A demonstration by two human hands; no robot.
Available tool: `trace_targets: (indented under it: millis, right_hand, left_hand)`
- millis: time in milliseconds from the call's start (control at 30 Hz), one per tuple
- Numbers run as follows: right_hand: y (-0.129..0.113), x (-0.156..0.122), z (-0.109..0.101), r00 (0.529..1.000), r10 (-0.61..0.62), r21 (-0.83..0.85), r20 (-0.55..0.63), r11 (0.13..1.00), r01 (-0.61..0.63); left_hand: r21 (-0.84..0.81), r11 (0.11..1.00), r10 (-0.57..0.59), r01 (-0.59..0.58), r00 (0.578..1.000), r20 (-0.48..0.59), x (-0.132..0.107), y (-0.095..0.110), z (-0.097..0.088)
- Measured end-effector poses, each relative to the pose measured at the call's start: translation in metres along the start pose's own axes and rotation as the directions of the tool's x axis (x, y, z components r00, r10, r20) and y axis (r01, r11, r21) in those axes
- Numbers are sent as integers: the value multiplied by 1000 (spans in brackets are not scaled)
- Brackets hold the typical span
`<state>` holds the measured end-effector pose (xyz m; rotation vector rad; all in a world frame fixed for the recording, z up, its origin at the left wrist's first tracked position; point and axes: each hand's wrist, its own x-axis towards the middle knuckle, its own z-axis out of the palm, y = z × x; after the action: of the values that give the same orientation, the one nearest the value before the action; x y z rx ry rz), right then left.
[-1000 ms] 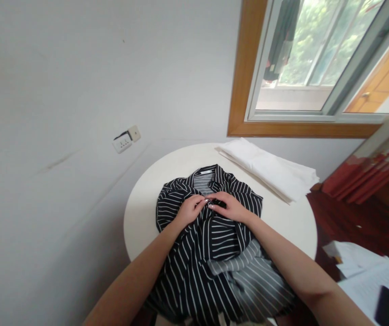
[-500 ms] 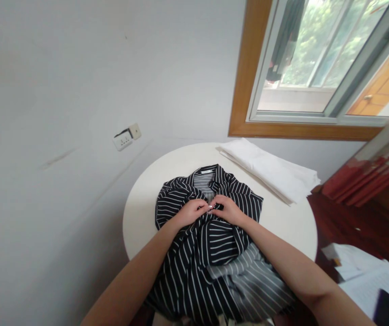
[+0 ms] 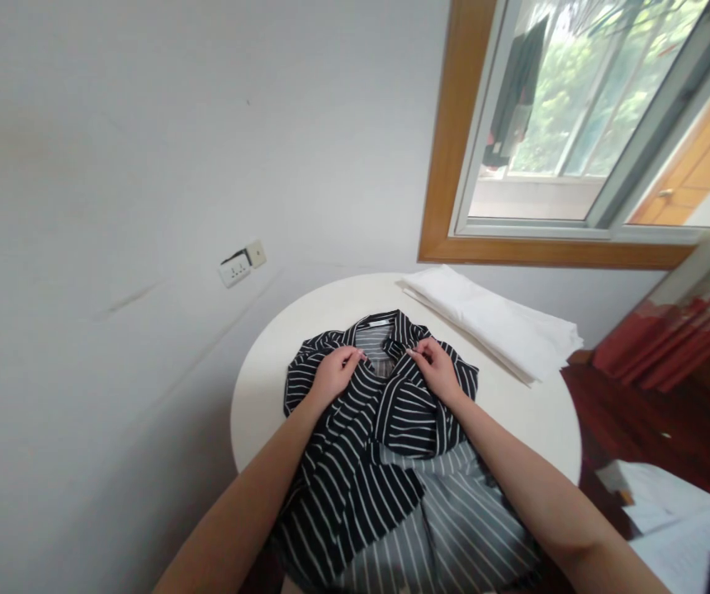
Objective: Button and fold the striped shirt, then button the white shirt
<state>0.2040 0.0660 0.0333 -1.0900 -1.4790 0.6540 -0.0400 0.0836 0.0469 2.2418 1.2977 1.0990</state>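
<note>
Your left hand (image 3: pixel 332 373) pinches the shirt (image 3: pixel 385 445) just left of its collar (image 3: pixel 380 328), fingers closed narrow on the striped cloth. Your right hand (image 3: pixel 438 369) does the same on the other side of the collar, fingertips nipped together on the front edge. Both hands sit close to the collar, a short gap between them, and the grey inside of the shirt shows in that gap.

The shirt lies on the round table (image 3: pixel 268 371), collar pointing away from you toward the wall, its lower half spilling over the table's near edge toward your lap. Below the collar the front is parted: the dark flap on your left lies folded over, and a wide patch of the paler inner side is bare lower down. So the top is in hand, and by the look of it the body and hem are not yet straightened; the cloth there is rumpled and bunched.

Beyond the collar, toward the window (image 3: pixel 578 124), a folded white cloth (image 3: pixel 497 322) rests on the table, apart from the shirt.
</note>
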Motion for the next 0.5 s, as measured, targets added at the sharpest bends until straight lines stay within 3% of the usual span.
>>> trace_targets:
  millis: [133, 233, 300, 367, 500]
  right_hand:
    - [8, 15, -14, 982, 18, 49, -186, 999, -9]
    - [12, 18, -13, 987, 23, 134, -161, 991, -1]
    - [14, 16, -9, 990, 30, 147, -136, 989, -10]
    - [17, 12, -6, 990, 46, 138, -133, 990, -27]
    - [24, 8, -4, 977, 93, 111, -191, 991, -73]
  left_hand:
    - [389, 921, 32, -27, 999, -6, 15, 11, -23]
    - [521, 849, 90, -84, 996, 14, 22, 31, -17]
    - [459, 878, 141, -137, 990, 26, 23, 43, 1]
    - [288, 943, 154, -167, 986, 70, 20, 49, 24]
    - [-101, 992, 81, -69, 990, 118, 8, 41, 58]
